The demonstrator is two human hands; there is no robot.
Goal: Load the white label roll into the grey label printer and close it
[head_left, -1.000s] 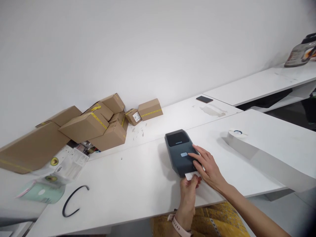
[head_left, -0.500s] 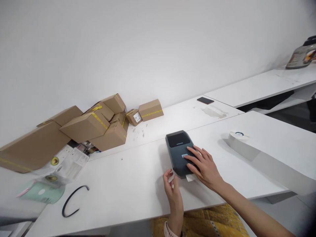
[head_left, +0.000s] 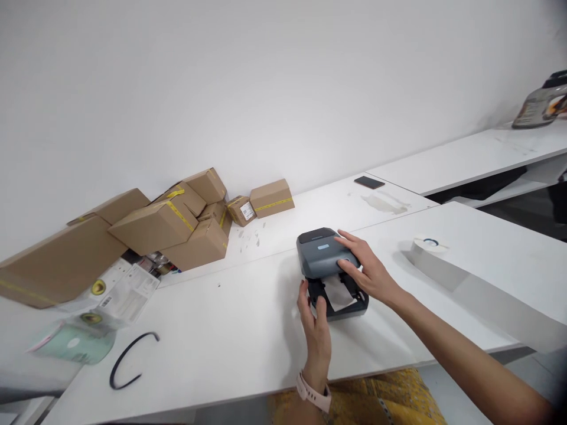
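A dark blue-grey label printer [head_left: 325, 258] stands on the white table with its lid tilted up, its black inside showing at the front. A white strip of label paper [head_left: 339, 293] lies across the opening. My right hand [head_left: 370, 268] holds the lid by its right front edge, thumb low and fingers along the side. My left hand [head_left: 315, 327], a pink watch band on its wrist, grips the left side of the printer's base, with its thumb over the rim. The far fingers of the left hand are partly hidden.
Cardboard boxes [head_left: 153, 227] are piled at the left against the wall. A black headband [head_left: 116, 367] and plastic-wrapped packets [head_left: 84, 344] lie at front left. On the right a label roll [head_left: 429, 245] trails its strip off the table edge. A phone [head_left: 369, 182] lies behind.
The printer's lid has swung up from shut to partly open, with my right hand on its edge. My left hand has come up onto the base's left side. The paper inside now shows.
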